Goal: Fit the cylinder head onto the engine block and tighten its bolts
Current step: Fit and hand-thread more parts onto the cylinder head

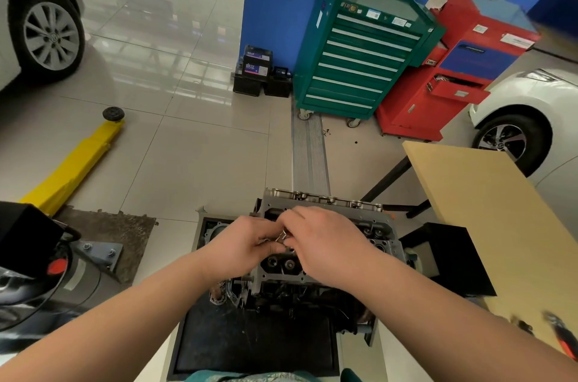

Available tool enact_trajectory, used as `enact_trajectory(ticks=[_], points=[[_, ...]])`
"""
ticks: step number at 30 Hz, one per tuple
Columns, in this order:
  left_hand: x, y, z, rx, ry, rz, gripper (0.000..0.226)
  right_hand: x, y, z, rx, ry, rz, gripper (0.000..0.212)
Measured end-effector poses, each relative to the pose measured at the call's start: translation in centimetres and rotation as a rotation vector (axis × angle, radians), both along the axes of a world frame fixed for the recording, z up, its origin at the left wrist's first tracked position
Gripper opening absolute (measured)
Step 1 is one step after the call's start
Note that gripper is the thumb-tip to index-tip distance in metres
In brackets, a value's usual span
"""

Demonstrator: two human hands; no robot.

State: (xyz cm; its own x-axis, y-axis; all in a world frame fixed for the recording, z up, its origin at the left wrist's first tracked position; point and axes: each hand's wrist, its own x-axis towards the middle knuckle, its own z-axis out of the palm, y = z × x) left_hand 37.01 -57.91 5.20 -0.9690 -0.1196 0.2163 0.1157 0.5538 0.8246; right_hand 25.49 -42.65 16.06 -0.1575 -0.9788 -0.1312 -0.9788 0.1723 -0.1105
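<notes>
The grey cylinder head (pixel 325 203) sits on top of the dark engine block (pixel 297 297), low in the middle of the view. Both hands meet over the middle of the head. My left hand (pixel 240 244) has its fingers curled round small shiny metal parts (pixel 282 237), apparently bolts. My right hand (pixel 325 244) pinches at the same metal parts from the right, covering much of the head's top. Valve openings (pixel 281 263) show just below the hands.
A tan wooden table (pixel 488 213) stands at the right, with a red-handled tool (pixel 563 338) near its front edge. A green tool cabinet (pixel 359 47) and a red cabinet (pixel 453 69) stand behind. A yellow lift arm (pixel 78 163) lies left; cars flank both sides.
</notes>
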Motion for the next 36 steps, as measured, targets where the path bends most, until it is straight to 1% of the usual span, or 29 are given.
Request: enact_trajectory(ticks=[1, 2, 3, 4, 5, 6, 7, 9, 11, 12, 14, 16, 18, 20, 22, 23, 25, 27, 29, 31, 32, 33, 34, 36], points=[[0.0, 0.1, 0.1, 0.034, 0.003, -0.034, 0.012, 0.1, -0.1, -0.1, -0.006, 0.034, -0.037, 0.026], [0.1, 0.3, 0.2, 0.079, -0.005, -0.050, 0.008, 0.2, -0.3, -0.2, -0.014, 0.096, -0.080, 0.034], [0.2, 0.5, 0.2, 0.120, -0.017, -0.039, 0.014, 0.3, -0.4, -0.4, -0.010, 0.175, -0.119, 0.044], [0.3, 0.9, 0.0, 0.136, -0.015, 0.003, 0.024, 0.4, -0.4, -0.4, -0.008, 0.241, -0.147, 0.052], [0.5, 1.2, -0.3, 0.109, 0.015, 0.077, 0.028, 0.6, -0.4, -0.6, -0.016, 0.280, -0.160, 0.056], [0.7, 1.5, -0.5, 0.057, 0.059, 0.154, 0.027, 0.7, -0.3, -0.6, -0.039, 0.294, -0.157, 0.056], [0.8, 1.7, -0.7, 0.021, 0.090, 0.201, 0.025, 0.9, -0.2, -0.5, -0.069, 0.282, -0.133, 0.054], [0.9, 1.9, -0.9, 0.015, 0.103, 0.217, 0.028, 0.9, 0.1, -0.3, -0.102, 0.168, -0.044, 0.045], [0.9, 1.9, -0.8, 0.004, 0.120, 0.211, 0.019, 0.3, 0.2, 0.0, -0.062, 0.042, 0.024, 0.035], [0.9, 1.8, -0.6, -0.019, 0.122, 0.201, 0.014, 0.0, 0.2, 0.1, -0.034, 0.015, 0.034, 0.030], [0.8, 1.6, -0.4, -0.025, 0.124, 0.152, 0.011, -0.2, 0.1, 0.1, -0.019, 0.052, 0.025, 0.022], [0.8, 1.6, -0.2, 0.021, 0.093, 0.103, 0.014, 0.2, 0.2, -0.1, -0.059, 0.149, 0.015, 0.020], [0.9, 1.9, -0.3, 0.049, 0.087, 0.130, 0.019, 0.7, 0.1, -0.6, -0.093, 0.237, -0.018, 0.029], [0.9, 2.6, -0.7, 0.013, 0.119, 0.246, 0.016, 1.3, -0.2, -1.1, -0.084, 0.307, -0.095, 0.046], [0.8, 3.3, -1.0, -0.018, 0.119, 0.356, 0.019, 1.5, -0.4, -1.3, -0.059, 0.331, -0.163, 0.058], [0.8, 3.5, -1.2, -0.024, 0.108, 0.372, 0.021, 1.4, -0.4, -1.2, -0.059, 0.337, -0.177, 0.060], [0.7, 3.5, -1.1, -0.019, 0.110, 0.344, 0.016, 1.1, -0.2, -0.7, -0.097, 0.294, -0.130, 0.053], [0.6, 2.9, -0.6, 0.002, 0.101, 0.262, 0.003, 0.6, 0.1, -0.2, -0.098, 0.157, -0.015, 0.035], [0.2, 2.0, -0.1, 0.031, 0.055, 0.151, 0.014, 0.2, 0.3, 0.0, -0.027, 0.071, 0.064, 0.026], [-0.2, 1.2, 0.1, 0.081, 0.001, 0.051, 0.024, 0.3, 0.3, -0.2, -0.014, 0.045, 0.019, 0.020], [-0.3, 1.0, 0.2, 0.105, -0.011, 0.023, 0.024, 0.5, 0.2, -0.4, -0.035, 0.056, -0.024, 0.022], [-0.2, 1.1, 0.0, 0.125, -0.010, 0.021, 0.019, 0.6, 0.1, -0.6, -0.052, 0.086, -0.073, 0.028], [-0.1, 1.4, -0.3, 0.141, -0.003, 0.043, 0.013, 0.7, -0.1, -0.9, -0.052, 0.128, -0.118, 0.035], [0.4, 2.5, -0.9, 0.123, 0.055, 0.132, 0.015, 1.0, -0.8, -1.3, -0.018, 0.194, -0.187, 0.044]])
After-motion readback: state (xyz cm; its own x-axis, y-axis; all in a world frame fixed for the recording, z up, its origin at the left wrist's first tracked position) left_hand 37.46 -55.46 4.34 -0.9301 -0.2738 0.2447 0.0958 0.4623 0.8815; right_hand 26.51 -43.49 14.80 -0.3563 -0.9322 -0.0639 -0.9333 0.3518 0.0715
